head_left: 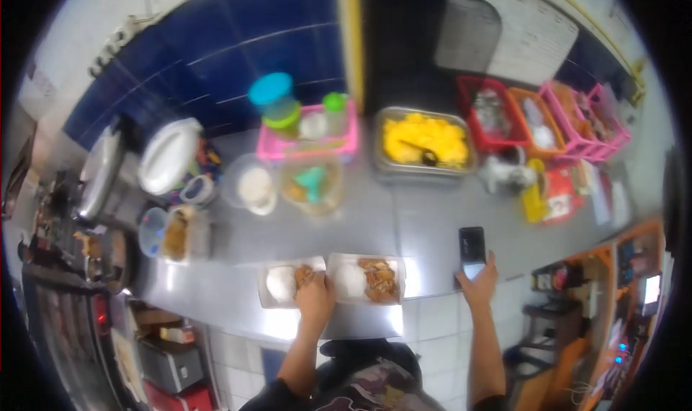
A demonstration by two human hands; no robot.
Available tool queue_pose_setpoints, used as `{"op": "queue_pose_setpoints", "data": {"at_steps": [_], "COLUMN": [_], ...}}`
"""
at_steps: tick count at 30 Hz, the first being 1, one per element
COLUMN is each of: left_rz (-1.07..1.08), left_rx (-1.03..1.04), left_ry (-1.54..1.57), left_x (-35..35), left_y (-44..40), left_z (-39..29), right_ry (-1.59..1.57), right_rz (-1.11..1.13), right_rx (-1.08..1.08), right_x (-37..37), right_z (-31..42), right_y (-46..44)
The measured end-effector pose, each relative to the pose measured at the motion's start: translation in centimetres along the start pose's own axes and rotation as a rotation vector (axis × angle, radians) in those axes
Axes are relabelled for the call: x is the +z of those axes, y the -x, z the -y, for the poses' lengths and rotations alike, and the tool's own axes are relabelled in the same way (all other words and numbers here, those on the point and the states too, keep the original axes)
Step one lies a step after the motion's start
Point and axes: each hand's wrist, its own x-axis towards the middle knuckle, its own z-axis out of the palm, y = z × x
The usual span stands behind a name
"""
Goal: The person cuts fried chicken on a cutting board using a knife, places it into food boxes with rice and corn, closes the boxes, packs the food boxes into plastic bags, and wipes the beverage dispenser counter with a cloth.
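Note:
My left hand (316, 297) reaches into a paper food box (268, 296), its curled fingers at the browned, chopped food (303, 275). Whatever those fingers grip is hidden beneath them. A white mound that looks like rice (280, 283) lies in the left half of that box. Close beside it on the right stands a second paper box (401, 267), holding a similar white mound (350, 278) and brown pieces of food (380, 280). Over the counter's front edge, my right hand (478, 283) is closed around a dark smartphone (472, 245) with a partly lit screen.
Along the back of the metal counter (389, 227) stand a pink basket (344, 139), a steel pan of yellow food (425, 143) and red (497, 119) and orange (539, 126) baskets. Plastic tubs (311, 184) sit nearer. At left is a white-lidded container (171, 157).

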Motion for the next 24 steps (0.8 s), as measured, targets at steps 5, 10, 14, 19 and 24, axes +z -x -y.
{"op": "queue_pose_setpoints", "data": {"at_steps": [5,10,14,19,24], "left_rz": [0.046,-0.020,0.080,0.461,0.585], "left_rx": [0.005,0.195,-0.099,-0.196,-0.387], "left_ry": [0.080,-0.051,0.122,0.107,0.050], "left_x": [-0.9,-1.0,-6.5,-1.7,6.0], "left_y": [-0.5,1.2,6.4,15.4,20.5], "left_z": [0.2,1.8,-4.3,-9.5,-5.9], "right_ry": [0.039,-0.215,-0.143,-0.212,-0.227], "right_rz": [-0.087,-0.207,-0.158,0.548,0.726], "right_rx": [-0.061,-0.130,0.007,0.611,0.894], "right_x": [0.3,1.2,0.1,2.5,0.6], "right_z": [2.5,-1.0,-13.9,-34.9,-38.2], "right_y": [4.7,13.0,22.3,28.2,29.8]}}
